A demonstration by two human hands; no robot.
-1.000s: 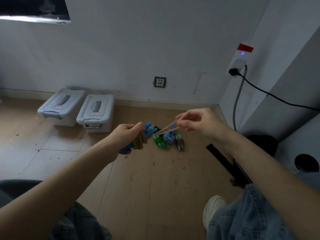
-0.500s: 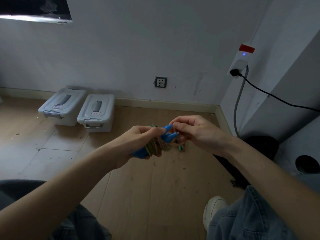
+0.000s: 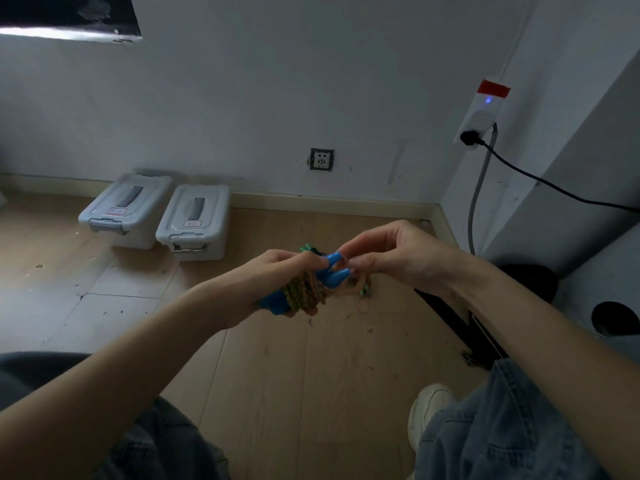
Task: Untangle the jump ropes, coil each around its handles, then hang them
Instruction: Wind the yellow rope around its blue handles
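Observation:
My left hand (image 3: 277,275) grips a jump rope with two blue handles (image 3: 334,277), its brown-and-green cord (image 3: 303,292) coiled tightly around them. My right hand (image 3: 391,258) is at the handles' tips, its fingertips pinching the loose end of the cord there. Behind both hands, on the wooden floor, lie other jump ropes with green handles (image 3: 310,250), mostly hidden; one green end (image 3: 365,291) shows below my right hand.
Two grey lidded boxes (image 3: 126,209) (image 3: 195,221) stand by the back wall. A power strip (image 3: 483,112) with a black cable hangs on the right wall. My white shoe (image 3: 429,407) and jeans are at the bottom right, and a dark bar (image 3: 453,320) lies on the floor.
A second ago my right hand held the cord stretched out to the right. It has since come in to the handle tips, and the cord's last length is now against the coil.

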